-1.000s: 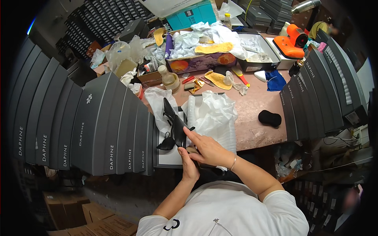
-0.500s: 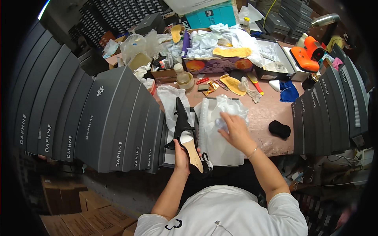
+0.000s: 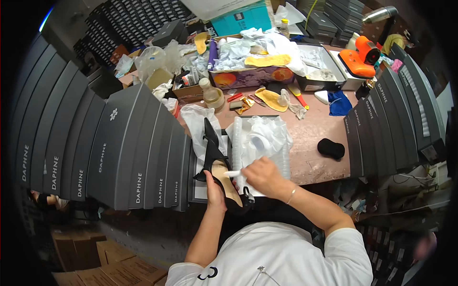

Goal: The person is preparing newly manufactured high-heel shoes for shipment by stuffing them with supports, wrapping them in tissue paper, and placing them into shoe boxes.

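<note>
My left hand [image 3: 215,194] is closed around a black pointed shoe [image 3: 214,151], toe pointing away from me and beige insole facing up. Over the middle of that insole, my right hand [image 3: 265,177] pinches a slim white piece [image 3: 232,174]; its tip reaches the shoe opening, and its exact kind is unclear. An ankle strap hangs at the heel end. Just beyond my right hand lies an open shoe box [image 3: 286,164] lined with white tissue paper [image 3: 269,128]. A round whitish object [image 3: 258,143] rests on the tissue.
Grey shoe boxes [image 3: 125,148] stand in a row at left, with more boxes [image 3: 381,124] at right. A black sponge-like pad [image 3: 331,148] lies on the table. Behind are a glass bottle [image 3: 213,97], yellow insoles [image 3: 271,99], a blue cloth [image 3: 339,104] and an orange device [image 3: 357,63].
My right hand has moved from above the open box, left and nearer, to the shoe, and its spread fingers have closed on the white piece. The shoe stays in my left hand.
</note>
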{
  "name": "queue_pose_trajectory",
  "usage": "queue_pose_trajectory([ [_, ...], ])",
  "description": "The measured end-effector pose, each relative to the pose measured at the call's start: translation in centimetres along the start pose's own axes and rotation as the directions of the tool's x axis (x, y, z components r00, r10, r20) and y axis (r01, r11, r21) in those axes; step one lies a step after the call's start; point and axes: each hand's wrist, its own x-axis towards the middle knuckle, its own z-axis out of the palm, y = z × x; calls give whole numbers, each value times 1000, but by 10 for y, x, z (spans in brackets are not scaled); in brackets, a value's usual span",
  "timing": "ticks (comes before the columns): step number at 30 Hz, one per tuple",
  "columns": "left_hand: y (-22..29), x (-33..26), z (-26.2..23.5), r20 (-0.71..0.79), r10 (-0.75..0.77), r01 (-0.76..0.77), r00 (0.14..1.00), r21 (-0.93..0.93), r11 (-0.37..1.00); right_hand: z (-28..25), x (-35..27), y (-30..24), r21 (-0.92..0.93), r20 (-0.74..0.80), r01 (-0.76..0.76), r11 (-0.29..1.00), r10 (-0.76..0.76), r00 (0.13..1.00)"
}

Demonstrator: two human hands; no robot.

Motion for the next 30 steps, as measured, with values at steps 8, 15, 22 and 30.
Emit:
queue_pose_trajectory([
  [8,5,-18,29,81,117,-125,990,98,987,-4,24,-35,686,217,-296,665,200,955],
  [15,-17,-27,16,155,213,-234,965,134,963,59,37,-46,492,242,-332,805,240,940],
  [22,20,19,-5,33,202,-204,979,66,977,63,25,-64,472,276,-211,856,84,958],
  [30,32,-11,3,37,310,-304,950,330,894,32,30,-77,498,548,-375,782,52,835],
])
